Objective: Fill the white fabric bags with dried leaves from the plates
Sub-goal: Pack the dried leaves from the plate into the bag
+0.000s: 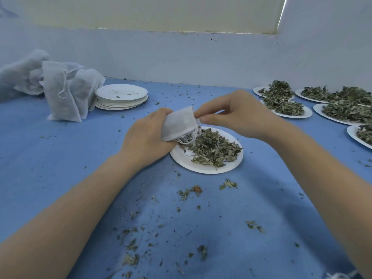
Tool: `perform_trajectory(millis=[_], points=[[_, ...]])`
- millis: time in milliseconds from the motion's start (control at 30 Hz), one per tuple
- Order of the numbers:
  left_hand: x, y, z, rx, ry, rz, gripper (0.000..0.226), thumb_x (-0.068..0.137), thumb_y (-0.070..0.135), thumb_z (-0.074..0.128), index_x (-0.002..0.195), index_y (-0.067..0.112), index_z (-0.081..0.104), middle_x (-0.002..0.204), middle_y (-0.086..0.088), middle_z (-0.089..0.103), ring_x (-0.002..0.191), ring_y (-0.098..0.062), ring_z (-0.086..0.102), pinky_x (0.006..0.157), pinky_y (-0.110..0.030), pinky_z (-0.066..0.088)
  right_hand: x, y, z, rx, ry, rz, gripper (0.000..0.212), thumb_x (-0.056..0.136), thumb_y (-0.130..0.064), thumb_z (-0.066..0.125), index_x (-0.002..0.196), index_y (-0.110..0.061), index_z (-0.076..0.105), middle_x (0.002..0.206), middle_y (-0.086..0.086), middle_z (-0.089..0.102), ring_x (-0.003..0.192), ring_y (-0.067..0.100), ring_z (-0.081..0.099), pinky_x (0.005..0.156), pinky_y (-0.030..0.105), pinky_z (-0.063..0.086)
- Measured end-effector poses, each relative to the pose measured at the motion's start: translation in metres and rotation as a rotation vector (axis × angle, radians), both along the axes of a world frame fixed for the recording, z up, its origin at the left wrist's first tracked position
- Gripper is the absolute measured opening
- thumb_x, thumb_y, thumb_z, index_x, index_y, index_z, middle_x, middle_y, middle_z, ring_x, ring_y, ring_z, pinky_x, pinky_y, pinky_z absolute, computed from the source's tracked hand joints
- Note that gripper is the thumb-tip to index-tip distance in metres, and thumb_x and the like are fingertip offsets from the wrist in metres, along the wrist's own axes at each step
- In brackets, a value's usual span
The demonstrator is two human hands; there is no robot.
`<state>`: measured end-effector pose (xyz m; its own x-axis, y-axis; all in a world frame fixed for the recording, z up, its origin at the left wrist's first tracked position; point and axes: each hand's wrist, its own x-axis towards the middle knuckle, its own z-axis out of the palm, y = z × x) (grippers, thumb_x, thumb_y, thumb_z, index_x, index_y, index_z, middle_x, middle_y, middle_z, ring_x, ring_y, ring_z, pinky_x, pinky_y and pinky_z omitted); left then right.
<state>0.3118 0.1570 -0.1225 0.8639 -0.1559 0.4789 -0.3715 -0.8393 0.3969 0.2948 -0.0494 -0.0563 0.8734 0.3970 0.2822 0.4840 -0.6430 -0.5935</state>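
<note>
My left hand [148, 135] grips a small white fabric bag [179, 123] over the left rim of a white paper plate [182, 158]. The bag's mouth tilts down and to the right toward the plate, with a drawstring hanging from it. My right hand [231, 112] pinches the bag's top edge between thumb and fingers. A pile of dried green leaves [213, 148] covers the plate's middle and right side. Some leaves show at the bag's opening.
Filled white bags [62, 91] lean at the back left beside a stack of used plates [121, 96]. Several plates heaped with leaves [285, 106] line the right side. Leaf crumbs [187, 193] litter the blue tablecloth near me. A wall runs behind.
</note>
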Motion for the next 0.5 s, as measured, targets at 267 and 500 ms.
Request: perform_trajectory(millis=[267,500], points=[[0.002,0.003,-0.002,0.002,-0.023,0.016,0.054,0.072,0.026,0.069,0.122,0.024,0.047,0.116,-0.001,0.058,0.1,-0.028,0.053,0.072,-0.029,0.034,-0.01,0.002,0.004,-0.605,0.336,-0.081,0.057,0.052,-0.063,0.077,0.1,-0.043,0.052,0.09,-0.009,0.066,0.078,0.009,0.066,0.058,0.022,0.04],[0.0,0.002,-0.001,0.013,-0.016,0.0,0.052,0.073,0.027,0.068,0.121,0.025,0.048,0.116,-0.001,0.058,0.101,-0.028,0.052,0.074,-0.03,0.036,-0.007,0.017,-0.013,-0.685,0.246,-0.037,0.02,0.078,-0.026,0.068,0.096,-0.029,0.06,0.091,-0.005,0.064,0.069,0.012,0.067,0.05,0.02,0.042]])
